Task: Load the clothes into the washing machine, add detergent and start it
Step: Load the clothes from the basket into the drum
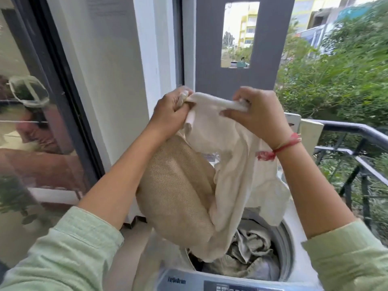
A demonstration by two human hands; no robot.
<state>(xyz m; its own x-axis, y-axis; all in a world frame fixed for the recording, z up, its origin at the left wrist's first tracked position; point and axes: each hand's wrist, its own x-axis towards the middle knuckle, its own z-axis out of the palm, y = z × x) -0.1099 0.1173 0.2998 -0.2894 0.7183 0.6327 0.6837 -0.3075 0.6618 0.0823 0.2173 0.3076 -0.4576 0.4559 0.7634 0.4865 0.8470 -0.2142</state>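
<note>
A cream-white garment (231,171) hangs above the open top-loading washing machine (292,246). My left hand (170,114) grips its upper edge on the left and my right hand (258,114) pinches the same edge on the right, stretching it between them. A beige knitted cloth (178,192) hangs from my left hand too, bulging over the drum's left side. The garment's lower end dips into the drum, where several crumpled grey and beige clothes (249,253) lie. The control panel (222,285) shows at the bottom edge. No detergent is in view.
A glass sliding door (31,122) with a dark frame stands at the left, a white wall (117,80) behind the machine. A black balcony railing (357,158) runs along the right, with green bushes beyond it. A grey pillar (241,76) with a window opening rises ahead.
</note>
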